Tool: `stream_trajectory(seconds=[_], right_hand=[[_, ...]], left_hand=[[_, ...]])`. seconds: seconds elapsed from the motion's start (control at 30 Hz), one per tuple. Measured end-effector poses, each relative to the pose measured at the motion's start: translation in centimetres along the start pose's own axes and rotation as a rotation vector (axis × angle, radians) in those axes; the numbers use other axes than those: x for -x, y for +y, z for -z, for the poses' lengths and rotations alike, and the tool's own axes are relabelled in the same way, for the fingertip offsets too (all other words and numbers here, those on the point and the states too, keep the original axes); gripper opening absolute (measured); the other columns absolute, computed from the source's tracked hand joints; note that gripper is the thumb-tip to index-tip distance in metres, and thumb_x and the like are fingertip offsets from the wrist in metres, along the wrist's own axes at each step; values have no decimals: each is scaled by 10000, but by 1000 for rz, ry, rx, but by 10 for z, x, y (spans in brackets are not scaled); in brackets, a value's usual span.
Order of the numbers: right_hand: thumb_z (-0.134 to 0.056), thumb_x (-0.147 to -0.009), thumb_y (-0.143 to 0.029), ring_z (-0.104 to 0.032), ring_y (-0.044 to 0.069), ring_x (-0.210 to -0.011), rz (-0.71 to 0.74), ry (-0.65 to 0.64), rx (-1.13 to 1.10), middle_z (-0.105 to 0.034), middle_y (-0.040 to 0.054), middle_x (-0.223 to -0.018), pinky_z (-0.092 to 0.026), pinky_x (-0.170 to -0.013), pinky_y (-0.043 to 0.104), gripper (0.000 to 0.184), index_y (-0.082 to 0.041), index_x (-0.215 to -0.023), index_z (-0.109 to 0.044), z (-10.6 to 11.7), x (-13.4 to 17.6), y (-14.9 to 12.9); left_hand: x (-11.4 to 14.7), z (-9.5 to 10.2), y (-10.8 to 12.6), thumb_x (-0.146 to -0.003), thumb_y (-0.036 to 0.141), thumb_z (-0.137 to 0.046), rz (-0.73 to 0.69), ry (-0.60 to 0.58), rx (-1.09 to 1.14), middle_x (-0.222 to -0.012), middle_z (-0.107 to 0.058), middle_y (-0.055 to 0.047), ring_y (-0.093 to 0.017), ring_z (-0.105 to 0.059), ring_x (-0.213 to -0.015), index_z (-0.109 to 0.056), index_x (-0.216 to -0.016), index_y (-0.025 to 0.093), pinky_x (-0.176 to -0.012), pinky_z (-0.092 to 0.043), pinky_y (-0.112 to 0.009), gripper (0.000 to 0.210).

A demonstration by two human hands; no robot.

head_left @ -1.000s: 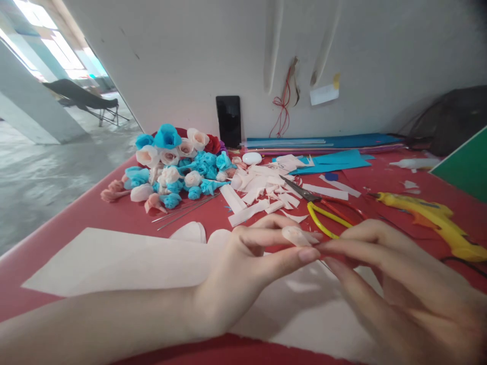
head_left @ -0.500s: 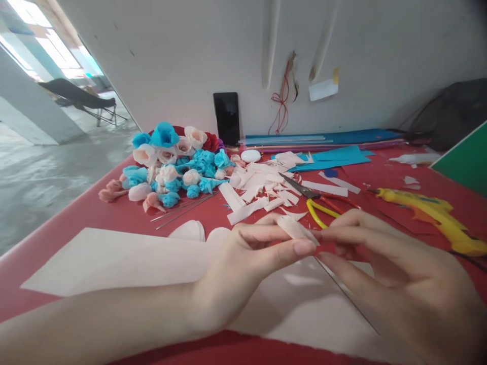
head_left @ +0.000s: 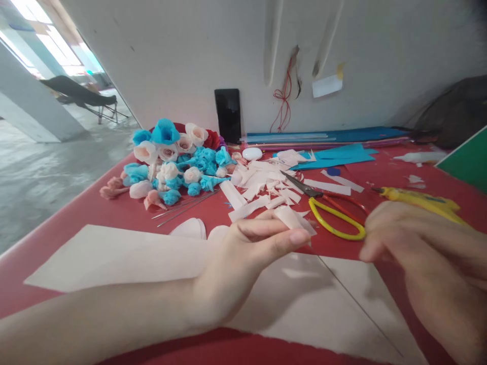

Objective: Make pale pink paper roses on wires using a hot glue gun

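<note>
My left hand (head_left: 262, 243) pinches a pale pink paper petal (head_left: 291, 218) between thumb and fingers, above a large pale pink paper sheet (head_left: 114, 256). My right hand (head_left: 422, 258) is apart from the petal, at the right, blurred by motion with its fingers curled; whether they hold anything is unclear. Just beyond it lie scissors (head_left: 319, 197) with a yellow and a red handle loop, and a yellow glue gun (head_left: 422, 200) that the hand partly covers. A thin dark wire (head_left: 357, 299) lies across the sheet. Rounded paper petals (head_left: 188, 229) rest by my left wrist.
Blue, white and pink paper flowers (head_left: 171, 162) are heaped at the back left beside thin metal rods (head_left: 186, 208). Paper scraps (head_left: 262, 182) cover the middle of the red table (head_left: 152, 350). A black phone (head_left: 228, 115) leans on the wall; blue paper (head_left: 335, 157) lies behind the scissors.
My right hand has moved away from the petal to the right, uncovering the scissors' handles and covering part of the glue gun. My left hand keeps hold of the petal, which looks more spread.
</note>
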State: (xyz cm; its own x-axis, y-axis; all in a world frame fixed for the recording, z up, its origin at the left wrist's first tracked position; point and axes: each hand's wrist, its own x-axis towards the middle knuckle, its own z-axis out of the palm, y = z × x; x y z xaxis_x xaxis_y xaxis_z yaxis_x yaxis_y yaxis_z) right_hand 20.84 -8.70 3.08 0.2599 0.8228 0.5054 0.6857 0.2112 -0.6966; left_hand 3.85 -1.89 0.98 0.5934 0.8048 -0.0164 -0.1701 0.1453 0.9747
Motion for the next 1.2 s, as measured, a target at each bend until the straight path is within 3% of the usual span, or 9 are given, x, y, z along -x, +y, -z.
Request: stream_trajectory(seconds=[0.13, 0.2, 0.33, 0.5, 0.77, 0.87, 0.97, 1.13, 1.2], right_hand=[[-553, -828, -396, -557, 108, -777, 30, -128, -59, -587, -61, -873, -464, -580, 107, 93, -343, -876, -613, -2, -5, 6], [-533, -848, -383, -583, 98, -763, -40, -279, -185, -611, -63, -849, -469, -573, 86, 111, -347, -847, -637, -3, -6, 8], [-614, -783, -417, -574, 114, -681, -275, -411, -459, -614, -34, -753, -466, -553, 129, 120, -315, -757, -674, -7, -5, 9], [-635, -752, -459, -519, 129, -651, -458, -590, -529, -559, 0, -691, -430, -538, 183, 230, -236, -702, -658, -10, -2, 8], [-564, -819, -359, -455, 61, -484, -257, -582, -379, -527, -30, -620, -360, -403, 135, 207, -274, -668, -678, 0, -10, 4], [-553, -813, -362, -480, 63, -475, -213, -633, -304, -563, -29, -633, -359, -397, 144, 222, -260, -658, -675, 3, -18, 3], [-565, -794, -339, -553, 95, -572, -108, -680, -183, -593, -25, -629, -419, -496, 150, 211, -247, -638, -673, 4, -29, 8], [-510, -797, -374, -576, 124, -584, 147, -685, 205, -614, -13, -662, -437, -497, 205, 267, -251, -638, -685, 12, -45, 40], [-563, -736, -371, -552, 134, -488, 201, -579, 392, -596, -18, -571, -405, -436, 232, 241, -255, -549, -662, 18, -50, 56]], left_hand=[[0, -2, 3, -750, 369, -635, 17, -20, 15, -750, -555, 31, -119, -492, -831, -679, -683, 230, -820, -389, -231, 161], [-1, -3, 4, -758, 350, -632, 11, -46, 33, -765, -573, 33, -118, -505, -837, -686, -698, 235, -828, -398, -232, 140], [-4, -5, 4, -771, 288, -631, 36, -75, 64, -783, -595, 38, -99, -523, -857, -701, -713, 232, -829, -408, -194, 107], [-5, -6, 4, -780, 206, -622, 54, -140, 116, -774, -563, 32, -77, -532, -829, -706, -694, 195, -805, -426, -163, 121], [-7, 0, 11, -775, 316, -618, 20, -111, 34, -751, -571, 23, -113, -495, -831, -686, -690, 207, -813, -394, -210, 154], [-10, 1, 15, -771, 334, -616, -1, -40, 19, -684, -525, 27, -102, -461, -770, -665, -657, 194, -763, -380, -198, 187], [-17, 5, 21, -768, 340, -616, -81, 80, 5, -602, -427, 32, -85, -404, -672, -600, -563, 167, -705, -372, -185, 269], [-33, 16, 31, -780, 342, -596, -174, 162, 56, -650, -496, 32, -83, -448, -679, -602, -614, 173, -706, -385, -186, 237], [-37, 19, 33, -782, 322, -596, -198, 182, 83, -677, -534, 34, -86, -484, -735, -624, -632, 178, -770, -388, -187, 210]])
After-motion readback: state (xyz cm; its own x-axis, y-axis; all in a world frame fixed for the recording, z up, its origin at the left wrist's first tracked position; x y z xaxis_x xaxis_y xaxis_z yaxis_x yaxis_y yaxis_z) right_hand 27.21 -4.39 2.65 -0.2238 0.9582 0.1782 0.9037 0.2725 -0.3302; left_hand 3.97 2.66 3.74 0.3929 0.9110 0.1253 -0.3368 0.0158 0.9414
